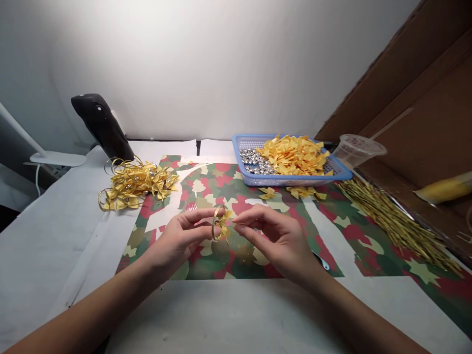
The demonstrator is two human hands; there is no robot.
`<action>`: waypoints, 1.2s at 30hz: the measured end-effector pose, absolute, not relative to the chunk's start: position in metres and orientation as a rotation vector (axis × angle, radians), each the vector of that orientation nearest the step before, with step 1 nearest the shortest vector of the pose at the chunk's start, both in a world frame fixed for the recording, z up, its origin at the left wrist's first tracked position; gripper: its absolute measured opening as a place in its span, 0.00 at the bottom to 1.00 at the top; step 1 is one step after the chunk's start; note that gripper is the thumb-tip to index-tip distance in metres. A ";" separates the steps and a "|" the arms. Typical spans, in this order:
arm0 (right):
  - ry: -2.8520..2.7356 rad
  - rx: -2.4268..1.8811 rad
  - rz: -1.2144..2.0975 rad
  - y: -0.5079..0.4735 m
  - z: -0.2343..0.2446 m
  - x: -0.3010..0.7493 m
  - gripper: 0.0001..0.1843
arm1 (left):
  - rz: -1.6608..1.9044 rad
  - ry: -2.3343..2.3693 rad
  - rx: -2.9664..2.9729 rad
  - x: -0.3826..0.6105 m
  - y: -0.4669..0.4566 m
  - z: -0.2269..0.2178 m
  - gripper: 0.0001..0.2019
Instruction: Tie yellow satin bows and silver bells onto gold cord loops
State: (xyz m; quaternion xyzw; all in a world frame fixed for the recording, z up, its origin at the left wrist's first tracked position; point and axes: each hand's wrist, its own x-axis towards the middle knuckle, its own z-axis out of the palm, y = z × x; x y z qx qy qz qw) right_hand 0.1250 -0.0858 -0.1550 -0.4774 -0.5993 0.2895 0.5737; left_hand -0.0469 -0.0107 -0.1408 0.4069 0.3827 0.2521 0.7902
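Note:
Between thumb and fingers, my left hand point(184, 228) pinches a gold wire ring with a yellow ribbon bow point(224, 223) on it, held above the patterned sheet. The bow faces right, toward my right hand point(276, 233). My right thumb and forefinger come close together just beside the bow; whether something thin is between them cannot be made out. At the left lies a pile of similar gold rings with yellow bows point(138, 184). A blue basket point(295, 180) farther back holds yellow ribbon bows point(295, 155) and silver bells point(254, 161).
Gold wire stems point(394, 221) lie in a bundle at the right, near a cardboard box point(416, 83) and a clear plastic cup point(357, 150). A black object point(105, 128) stands back left by a white lamp base point(59, 158). Loose bows point(306, 192) lie before the basket.

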 end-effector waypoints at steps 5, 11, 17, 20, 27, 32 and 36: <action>-1.303 -1.112 0.813 -0.087 -0.158 0.117 0.04 | 0.504 0.781 0.913 -0.049 -0.012 -0.146 0.12; -1.337 -1.186 0.696 -0.088 -0.160 0.118 0.10 | 0.506 0.831 1.110 -0.050 -0.013 -0.149 0.12; -1.618 -1.101 0.279 -0.090 -0.153 0.125 0.13 | 0.796 0.847 1.677 -0.047 -0.019 -0.145 0.09; -1.823 -1.047 0.205 -0.088 -0.156 0.123 0.12 | 0.806 0.829 1.755 -0.046 -0.022 -0.145 0.09; -1.916 -1.133 0.115 -0.083 -0.170 0.121 0.09 | 0.697 0.816 1.764 -0.047 -0.026 -0.143 0.09; -2.032 -1.133 0.169 -0.084 -0.164 0.126 0.08 | 0.625 0.773 1.721 -0.048 -0.027 -0.146 0.08; -2.063 -1.130 0.071 -0.084 -0.162 0.125 0.07 | 0.583 0.759 1.662 -0.046 -0.026 -0.148 0.08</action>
